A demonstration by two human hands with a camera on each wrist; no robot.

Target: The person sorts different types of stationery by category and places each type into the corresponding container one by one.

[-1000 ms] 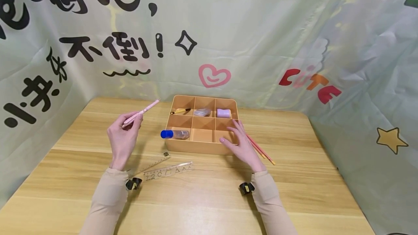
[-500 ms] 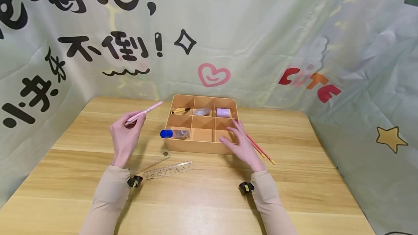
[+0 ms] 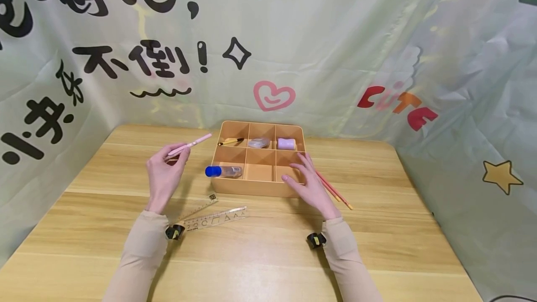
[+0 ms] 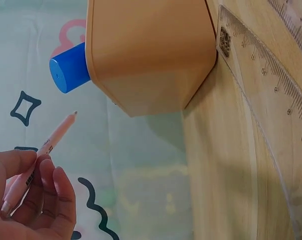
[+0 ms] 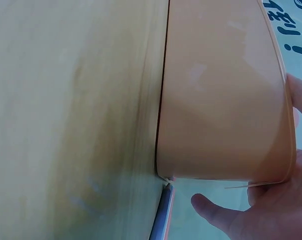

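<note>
My left hand [image 3: 165, 174] pinches a pink pen [image 3: 199, 140] between thumb and fingers, raised left of the tan compartment box [image 3: 251, 186]. In the left wrist view the pen [image 4: 60, 131] points up toward the box, apart from it. My right hand [image 3: 312, 188] rests at the box's front right corner, with its thumb over the front rim and fingers by the right wall. A clear tube with a blue cap [image 3: 223, 171] lies across the front left compartment and juts past the left wall. The back row holds a yellow and black stick [image 3: 230, 141], a clear plastic piece [image 3: 258, 143] and a purple cylinder [image 3: 286, 144].
Two clear rulers, a plain one [image 3: 197, 209] and one with cut-out shapes [image 3: 216, 218], lie on the wooden table [image 3: 260, 264] before the box. Red pencils [image 3: 333, 189] lie right of the box, partly behind my right hand. A printed cloth [image 3: 335, 50] hangs behind.
My left hand has moved slightly to the right with the pink pen, whose raised end has dipped a little. The right hand has stayed at the box's corner.
</note>
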